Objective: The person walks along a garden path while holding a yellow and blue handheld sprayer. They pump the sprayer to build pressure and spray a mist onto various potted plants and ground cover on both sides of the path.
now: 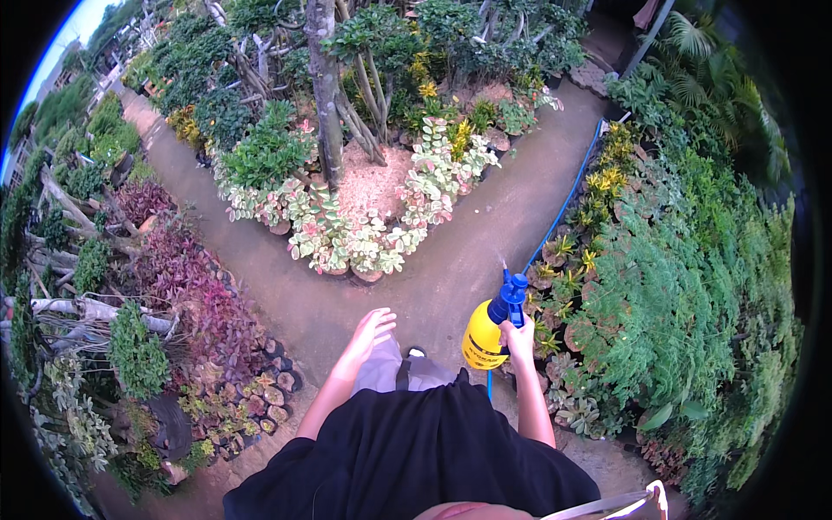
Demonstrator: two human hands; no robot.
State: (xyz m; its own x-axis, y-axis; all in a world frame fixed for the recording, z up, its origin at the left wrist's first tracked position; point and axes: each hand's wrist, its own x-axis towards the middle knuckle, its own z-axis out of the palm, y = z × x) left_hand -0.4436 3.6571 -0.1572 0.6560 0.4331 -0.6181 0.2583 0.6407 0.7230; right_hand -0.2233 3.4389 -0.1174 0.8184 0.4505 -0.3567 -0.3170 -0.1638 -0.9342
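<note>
My right hand (518, 335) is closed round the blue handle of a yellow pump sprayer (484, 338). The sprayer's blue head and nozzle point ahead along the path, and a faint mist shows near the nozzle tip. My left hand (375, 330) hangs in front of my left thigh, fingers apart, with nothing in it. Ahead of both hands, variegated pink and white leafy plants (364, 240) edge a bed round a tree trunk (325, 97).
A concrete path (416, 292) forks round the middle bed. Along its right edge runs a blue hose (559, 218), beside potted yellow-green plants (604, 182) and feathery green foliage (663, 292). Red-purple plants (195, 292) and small pots (276, 396) border the left side.
</note>
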